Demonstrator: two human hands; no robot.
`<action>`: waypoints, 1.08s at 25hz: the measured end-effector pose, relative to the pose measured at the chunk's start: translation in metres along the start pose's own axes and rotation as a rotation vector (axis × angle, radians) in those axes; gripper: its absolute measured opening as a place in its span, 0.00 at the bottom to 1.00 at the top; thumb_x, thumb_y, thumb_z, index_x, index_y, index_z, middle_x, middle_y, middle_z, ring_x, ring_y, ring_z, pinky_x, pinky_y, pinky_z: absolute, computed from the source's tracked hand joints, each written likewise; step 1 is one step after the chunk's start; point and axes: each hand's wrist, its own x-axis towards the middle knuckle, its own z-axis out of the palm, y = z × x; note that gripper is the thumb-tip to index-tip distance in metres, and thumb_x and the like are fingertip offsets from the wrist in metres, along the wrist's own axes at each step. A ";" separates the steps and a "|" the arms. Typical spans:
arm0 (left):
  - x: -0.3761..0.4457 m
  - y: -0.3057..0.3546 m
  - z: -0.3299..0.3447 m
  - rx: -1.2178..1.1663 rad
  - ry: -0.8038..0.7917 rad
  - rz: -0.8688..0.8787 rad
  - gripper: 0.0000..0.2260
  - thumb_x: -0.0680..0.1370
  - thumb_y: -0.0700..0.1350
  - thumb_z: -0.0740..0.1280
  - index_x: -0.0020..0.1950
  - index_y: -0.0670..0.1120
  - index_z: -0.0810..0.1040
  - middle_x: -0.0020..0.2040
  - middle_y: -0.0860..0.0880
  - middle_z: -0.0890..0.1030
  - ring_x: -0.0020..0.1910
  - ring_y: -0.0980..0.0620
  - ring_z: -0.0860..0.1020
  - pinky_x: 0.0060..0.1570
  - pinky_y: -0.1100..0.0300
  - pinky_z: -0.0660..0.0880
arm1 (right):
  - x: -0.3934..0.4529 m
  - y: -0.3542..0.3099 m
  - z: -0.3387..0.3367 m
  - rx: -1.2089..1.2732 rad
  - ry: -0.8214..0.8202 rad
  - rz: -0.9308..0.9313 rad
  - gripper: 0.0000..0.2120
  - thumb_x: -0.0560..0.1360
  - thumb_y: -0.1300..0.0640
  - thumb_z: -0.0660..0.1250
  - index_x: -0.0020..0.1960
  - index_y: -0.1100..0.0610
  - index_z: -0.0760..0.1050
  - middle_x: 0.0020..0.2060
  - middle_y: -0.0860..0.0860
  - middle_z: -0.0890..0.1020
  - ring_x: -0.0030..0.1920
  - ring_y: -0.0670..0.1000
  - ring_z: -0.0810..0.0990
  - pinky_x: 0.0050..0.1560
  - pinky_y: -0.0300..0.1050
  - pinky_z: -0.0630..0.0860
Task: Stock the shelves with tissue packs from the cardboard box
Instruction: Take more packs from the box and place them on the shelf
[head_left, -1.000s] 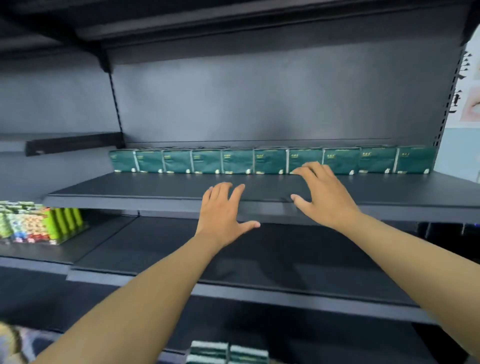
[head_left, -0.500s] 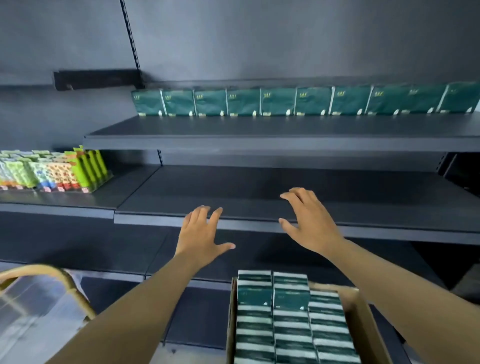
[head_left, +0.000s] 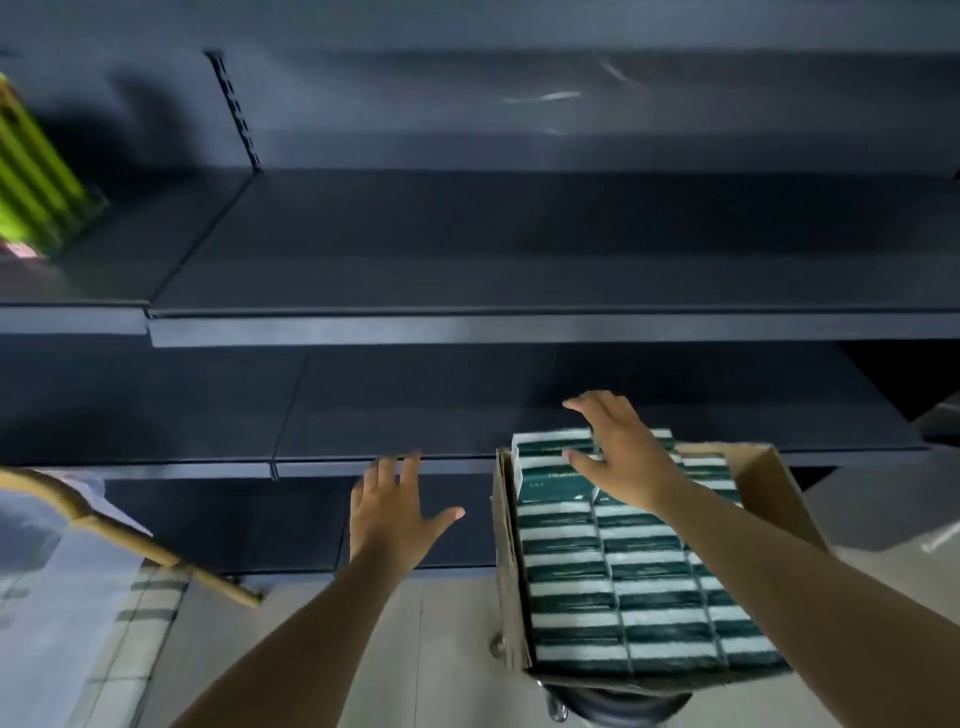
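Observation:
An open cardboard box (head_left: 769, 483) stands at lower right, packed with rows of dark green and white tissue packs (head_left: 644, 597). My right hand (head_left: 618, 457) hovers over the far end of the box with spread, relaxed fingers, just above the packs and holding nothing. To the left of the box, my left hand (head_left: 397, 512) is open with its fingers spread, in front of the lowest shelf and empty. Dark grey shelves (head_left: 467, 327) run across the view behind both hands. The stocked upper shelf is out of view.
Bright green products (head_left: 36, 171) sit on the neighbouring shelf at far left. A tan curved handle (head_left: 130, 540) and a pale bag lie at lower left. The box rests on a dark round stand (head_left: 618, 701) over a light tiled floor.
The view has tilted down from the stocked shelf to the box. Both hands have dropped from the upper shelf; the right one now hovers over the packs in the box.

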 end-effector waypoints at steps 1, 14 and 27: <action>0.001 -0.005 0.017 -0.018 -0.033 -0.023 0.42 0.71 0.71 0.59 0.77 0.50 0.52 0.74 0.47 0.60 0.73 0.46 0.57 0.71 0.51 0.58 | 0.000 0.003 0.016 0.005 -0.017 0.007 0.28 0.75 0.50 0.66 0.72 0.54 0.62 0.67 0.50 0.66 0.68 0.51 0.62 0.66 0.42 0.61; 0.013 0.026 0.122 -0.262 -0.282 -0.035 0.44 0.68 0.74 0.59 0.76 0.50 0.54 0.73 0.46 0.62 0.72 0.46 0.59 0.69 0.49 0.60 | 0.000 0.051 0.105 -0.074 0.060 0.013 0.25 0.67 0.62 0.74 0.63 0.56 0.74 0.56 0.54 0.76 0.59 0.58 0.73 0.56 0.54 0.68; 0.007 0.038 0.072 -0.105 -0.114 0.125 0.44 0.69 0.72 0.61 0.77 0.49 0.52 0.74 0.45 0.59 0.73 0.45 0.56 0.70 0.48 0.58 | -0.033 0.032 0.059 0.014 0.139 -0.011 0.20 0.72 0.70 0.67 0.62 0.60 0.74 0.54 0.55 0.75 0.57 0.57 0.71 0.59 0.51 0.71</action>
